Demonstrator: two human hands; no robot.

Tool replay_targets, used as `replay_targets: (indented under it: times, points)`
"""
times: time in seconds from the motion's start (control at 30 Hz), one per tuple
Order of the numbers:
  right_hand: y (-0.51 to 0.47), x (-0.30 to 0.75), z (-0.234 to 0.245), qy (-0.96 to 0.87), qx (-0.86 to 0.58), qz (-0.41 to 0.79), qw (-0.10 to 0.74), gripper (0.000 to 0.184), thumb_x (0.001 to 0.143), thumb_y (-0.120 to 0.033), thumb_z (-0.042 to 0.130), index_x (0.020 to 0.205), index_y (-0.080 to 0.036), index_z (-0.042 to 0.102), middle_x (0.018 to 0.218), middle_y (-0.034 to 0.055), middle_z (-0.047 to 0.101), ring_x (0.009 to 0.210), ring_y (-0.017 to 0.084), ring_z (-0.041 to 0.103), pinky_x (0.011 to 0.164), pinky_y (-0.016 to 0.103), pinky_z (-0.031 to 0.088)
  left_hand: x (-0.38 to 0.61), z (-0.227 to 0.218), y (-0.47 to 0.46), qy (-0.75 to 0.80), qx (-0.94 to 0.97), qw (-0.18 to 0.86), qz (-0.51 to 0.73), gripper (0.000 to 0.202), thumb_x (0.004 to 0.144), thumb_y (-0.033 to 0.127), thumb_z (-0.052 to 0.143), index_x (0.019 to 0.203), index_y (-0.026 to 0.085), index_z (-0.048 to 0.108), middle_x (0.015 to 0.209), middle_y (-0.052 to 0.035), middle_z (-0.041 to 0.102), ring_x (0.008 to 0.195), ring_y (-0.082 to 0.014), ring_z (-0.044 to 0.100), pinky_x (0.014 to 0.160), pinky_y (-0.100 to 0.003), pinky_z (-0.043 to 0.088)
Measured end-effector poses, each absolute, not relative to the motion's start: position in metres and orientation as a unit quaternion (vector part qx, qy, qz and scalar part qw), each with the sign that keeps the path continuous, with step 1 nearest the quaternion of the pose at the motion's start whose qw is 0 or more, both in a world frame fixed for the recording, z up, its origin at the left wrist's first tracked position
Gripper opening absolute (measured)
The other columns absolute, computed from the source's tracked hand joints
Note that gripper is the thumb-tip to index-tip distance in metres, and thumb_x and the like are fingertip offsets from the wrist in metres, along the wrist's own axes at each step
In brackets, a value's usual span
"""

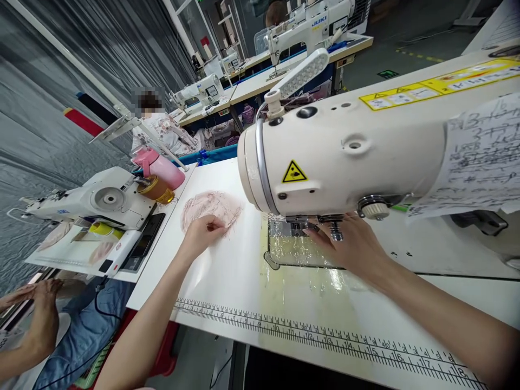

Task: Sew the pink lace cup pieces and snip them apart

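Just beyond the left hand (206, 233), touching it, lies pale pink fabric (207, 207).

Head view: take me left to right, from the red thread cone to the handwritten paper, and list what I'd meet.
Red thread cone → pink bottle → pale pink cloth → right hand → handwritten paper.

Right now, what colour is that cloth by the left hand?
The cloth is pale pink, seen in the head view.

A ruler-marked white table (231, 271) carries pale pink fabric (206, 205) and a sewing machine (333, 162).
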State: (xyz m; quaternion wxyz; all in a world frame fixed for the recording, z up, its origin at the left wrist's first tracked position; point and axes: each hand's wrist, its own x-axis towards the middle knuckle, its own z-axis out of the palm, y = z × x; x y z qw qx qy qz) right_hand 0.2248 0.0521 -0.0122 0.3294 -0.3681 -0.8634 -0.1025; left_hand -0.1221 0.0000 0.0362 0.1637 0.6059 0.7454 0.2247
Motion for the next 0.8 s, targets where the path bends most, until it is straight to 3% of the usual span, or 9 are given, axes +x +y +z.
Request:
replay_targets:
  times: [0.13, 0.23, 0.33, 0.47, 0.57, 0.63, 0.7, 0.8]
  points:
    - [0.052, 0.224, -0.013, -0.862, -0.364, -0.105, 0.336, 0.039, 0.096, -0.039, 0.045, 0.085, -0.016, 0.074, 0.068, 0.0078, 0.069, 0.075, 0.024, 0.061, 0.078, 0.037, 0.042, -0.129, 0.048, 0.001, 0.747, 0.583, 0.197, 0.251, 0.03, 0.067, 0.045, 0.072, 0.068, 0.016, 0.064, 0.06, -0.0012, 0.063, 0.053, -0.0135, 0.057, 0.048, -0.023, 0.041]
    - [0.051, 0.224, -0.012, -0.862, -0.367, -0.084, 0.34, 0.039, 0.097, -0.038, 0.044, 0.086, -0.016, 0.074, 0.071, 0.0077, 0.07, 0.08, 0.024, 0.063, 0.079, 0.036, 0.043, -0.14, 0.062, 0.003, 0.75, 0.572, 0.157, 0.293, 0.035, 0.069, 0.049, 0.07, 0.072, 0.015, 0.064, 0.066, -0.0024, 0.066, 0.057, -0.0133, 0.059, 0.05, -0.024, 0.044]
    - [0.05, 0.224, -0.011, -0.856, -0.371, -0.064, 0.353, 0.039, 0.097, -0.04, 0.044, 0.087, -0.018, 0.074, 0.077, 0.0068, 0.071, 0.082, 0.024, 0.063, 0.08, 0.036, 0.044, -0.156, 0.081, 0.004, 0.757, 0.537, 0.024, 0.371, 0.035, 0.08, 0.052, 0.058, 0.083, 0.016, 0.057, 0.075, -0.0025, 0.066, 0.065, -0.0142, 0.061, 0.055, -0.027, 0.048]
    - [0.05, 0.224, -0.01, -0.852, -0.383, -0.032, 0.355, 0.036, 0.096, -0.04, 0.045, 0.089, -0.02, 0.073, 0.088, 0.0054, 0.073, 0.089, 0.024, 0.064, 0.082, 0.037, 0.046, -0.161, 0.115, -0.002, 0.724, 0.472, -0.213, 0.455, 0.033, 0.091, 0.049, 0.045, 0.102, 0.017, 0.047, 0.102, -0.0043, 0.062, 0.092, -0.0169, 0.061, 0.072, -0.035, 0.048]
    - [0.051, 0.225, -0.011, -0.853, -0.388, -0.013, 0.348, 0.035, 0.096, -0.04, 0.046, 0.092, -0.019, 0.073, 0.085, 0.0054, 0.073, 0.089, 0.023, 0.064, 0.081, 0.037, 0.046, -0.142, 0.135, -0.019, 0.704, 0.493, -0.273, 0.433, 0.04, 0.091, 0.05, 0.048, 0.107, 0.013, 0.049, 0.107, -0.002, 0.06, 0.097, -0.0177, 0.06, 0.074, -0.04, 0.043]
    - [0.051, 0.225, -0.012, -0.853, -0.393, -0.003, 0.344, 0.034, 0.096, -0.04, 0.046, 0.093, -0.018, 0.073, 0.084, 0.0055, 0.072, 0.087, 0.023, 0.064, 0.08, 0.036, 0.047, -0.119, 0.144, -0.036, 0.71, 0.57, -0.246, 0.331, 0.036, 0.091, 0.046, 0.049, 0.109, 0.015, 0.053, 0.096, 0.0009, 0.063, 0.088, -0.0161, 0.064, 0.07, -0.037, 0.042]
    - [0.05, 0.224, -0.012, -0.851, -0.398, 0.009, 0.342, 0.032, 0.095, -0.038, 0.048, 0.093, -0.018, 0.072, 0.085, 0.0053, 0.072, 0.088, 0.023, 0.064, 0.079, 0.036, 0.047, -0.091, 0.149, -0.054, 0.688, 0.647, -0.195, 0.265, 0.028, 0.083, 0.046, 0.06, 0.096, 0.021, 0.058, 0.077, 0.0025, 0.064, 0.067, -0.0157, 0.063, 0.055, -0.031, 0.041]
    - [0.049, 0.224, -0.011, -0.85, -0.4, 0.02, 0.341, 0.027, 0.094, -0.034, 0.05, 0.092, -0.018, 0.072, 0.087, 0.0058, 0.072, 0.09, 0.023, 0.064, 0.081, 0.036, 0.047, -0.053, 0.151, -0.072, 0.648, 0.689, 0.049, 0.322, 0.015, 0.082, 0.038, 0.063, 0.087, 0.026, 0.056, 0.073, 0.0022, 0.064, 0.062, -0.0157, 0.062, 0.05, -0.028, 0.045]
